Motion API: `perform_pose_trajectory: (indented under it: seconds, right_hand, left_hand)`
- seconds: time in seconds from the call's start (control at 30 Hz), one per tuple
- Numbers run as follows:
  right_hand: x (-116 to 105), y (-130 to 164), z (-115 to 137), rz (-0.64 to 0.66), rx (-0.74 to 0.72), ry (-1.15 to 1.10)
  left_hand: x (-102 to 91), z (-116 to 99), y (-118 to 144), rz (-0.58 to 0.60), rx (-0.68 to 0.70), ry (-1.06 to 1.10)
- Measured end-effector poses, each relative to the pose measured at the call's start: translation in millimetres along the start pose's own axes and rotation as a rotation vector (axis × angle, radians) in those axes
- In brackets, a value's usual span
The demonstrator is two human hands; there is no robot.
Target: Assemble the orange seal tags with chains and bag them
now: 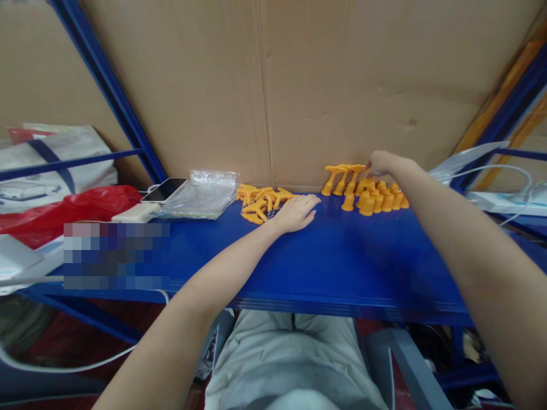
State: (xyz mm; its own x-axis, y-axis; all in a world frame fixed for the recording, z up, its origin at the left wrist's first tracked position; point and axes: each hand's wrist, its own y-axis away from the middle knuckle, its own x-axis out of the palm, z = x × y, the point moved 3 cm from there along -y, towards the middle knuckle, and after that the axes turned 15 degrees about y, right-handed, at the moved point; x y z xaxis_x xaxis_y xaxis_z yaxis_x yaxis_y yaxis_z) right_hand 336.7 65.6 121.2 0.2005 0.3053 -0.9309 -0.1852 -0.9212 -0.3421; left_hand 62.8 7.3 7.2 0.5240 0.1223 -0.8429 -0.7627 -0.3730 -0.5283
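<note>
Two groups of small orange plastic parts lie at the back of a blue shelf [333, 267]. A loose heap of orange Y-shaped parts [258, 202] sits left of centre. My left hand [297, 213] rests flat on the shelf with its fingers touching that heap. To the right stand several orange parts in rows [378, 199], and T-shaped orange pieces [342, 177] lean against the cardboard wall. My right hand [384, 163] reaches over the standing rows, its fingertips pinched on the top of one T-shaped piece.
A cardboard wall [299, 85] closes the back. A clear plastic bag [200, 193], a phone [164, 189] and a white power bank [137, 213] lie at left, beside a red bag [64, 213]. White cables and plastic wrapping [499, 182] lie at right. Blue frame struts [111, 97] rise at left.
</note>
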Motion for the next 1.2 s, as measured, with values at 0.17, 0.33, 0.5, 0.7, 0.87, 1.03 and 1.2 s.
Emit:
perform_pose_trajectory:
  seconds: [0.17, 0.33, 0.5, 0.7, 0.87, 1.03, 1.2]
  right_hand:
    - [-48, 23, 8, 0.11, -0.189, 0.216]
    - [-79, 47, 13, 0.027, -0.177, 0.133]
    - [-91, 69, 23, -0.099, -0.164, -0.033]
    - [-71, 75, 30, -0.303, -0.154, -0.224]
    - [-34, 85, 40, -0.304, -0.164, -0.175]
    - [1, 113, 60, -0.167, -0.216, -0.058]
    - [28, 123, 69, -0.06, -0.249, 0.063]
  left_hand:
    - [1.3, 0, -1, 0.013, -0.001, -0.01]
    - [-0.3, -1, -1, 0.031, -0.014, -0.024]
    - [-1.3, -3, 0, 0.05, -0.042, -0.043]
    - [-0.9, -2, 0, 0.05, -0.049, -0.048]
    - [-3.3, -4, 0, 0.075, -0.106, -0.069]
    - [-5.2, 1, 2, 0.072, -0.284, -0.149]
    - [-4.6, 15, 8, 0.115, -0.448, -0.183]
